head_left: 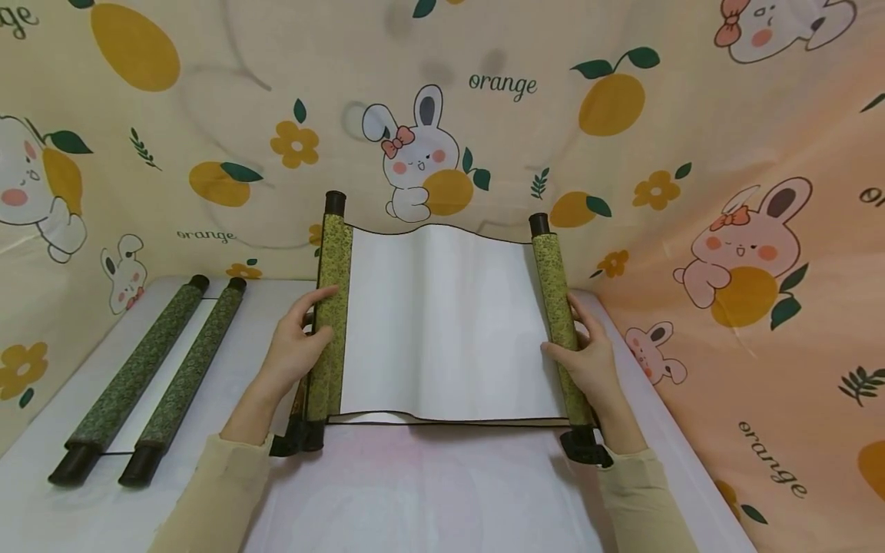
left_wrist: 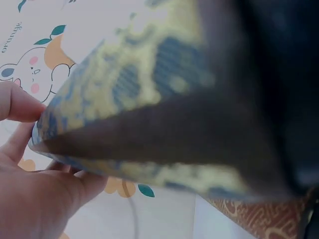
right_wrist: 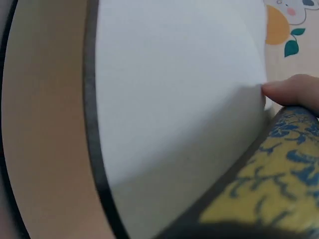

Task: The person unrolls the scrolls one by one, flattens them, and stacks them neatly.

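Note:
A hanging scroll, partly unrolled, is held up at a tilt in the middle of the head view, showing white paper [head_left: 456,330]. Its two rollers are yellow-green with a leafy pattern and black end knobs. Around the left roller [head_left: 334,307] my left hand [head_left: 293,346] grips, thumb in front. My right hand [head_left: 586,357] holds the right roller [head_left: 555,292], its thumb at the paper's edge. Close up, the left wrist view shows the patterned roller [left_wrist: 94,99] between thumb and fingers. In the right wrist view the thumb [right_wrist: 291,92] lies over the roller [right_wrist: 279,174].
To the left, a dark green scroll [head_left: 138,376] with black knobs lies slightly unrolled on the white table [head_left: 415,499]. A reddish, gold-patterned roll [left_wrist: 259,216] shows beneath the held scroll. A cloth [head_left: 512,153] printed with rabbits and oranges hangs behind and at the sides.

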### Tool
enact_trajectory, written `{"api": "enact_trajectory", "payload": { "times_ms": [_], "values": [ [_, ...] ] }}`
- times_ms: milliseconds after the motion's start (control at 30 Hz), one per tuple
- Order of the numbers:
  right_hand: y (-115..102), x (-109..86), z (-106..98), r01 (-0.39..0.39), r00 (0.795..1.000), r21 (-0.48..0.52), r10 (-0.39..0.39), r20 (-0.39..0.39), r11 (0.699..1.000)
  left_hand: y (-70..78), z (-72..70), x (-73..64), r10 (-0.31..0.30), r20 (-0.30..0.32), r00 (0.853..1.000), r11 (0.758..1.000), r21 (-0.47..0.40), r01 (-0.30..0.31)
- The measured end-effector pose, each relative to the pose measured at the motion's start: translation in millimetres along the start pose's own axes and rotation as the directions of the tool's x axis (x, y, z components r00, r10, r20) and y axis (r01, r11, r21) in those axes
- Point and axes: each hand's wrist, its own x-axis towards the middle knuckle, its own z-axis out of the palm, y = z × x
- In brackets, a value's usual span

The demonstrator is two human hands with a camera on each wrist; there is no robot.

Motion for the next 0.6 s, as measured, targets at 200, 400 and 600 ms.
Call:
{"api": "enact_trajectory", "payload": {
  "times_ms": [200, 400, 600],
  "values": [
    [0.3, 0.1, 2.3, 0.027, 0.998, -0.006, -0.027, -0.048, 1.0, -1.7, -0.9, 1.0, 0.015, -0.03, 0.999, 0.999, 0.032, -0.014],
    [1.3, 1.4, 0.9, -0.004, 0.994, 0.008, 0.004, -0.112, 1.0, -0.5, -0.9, 1.4, 0.026, -0.037, 0.999, 0.999, 0.038, -0.025],
    [1.6, 4.1, -3.0, -0.027, 0.995, 0.029, 0.029, -0.091, 0.999, -1.1, -1.2, 1.4, 0.018, -0.049, 0.999, 0.999, 0.029, -0.016]
  ]
}}
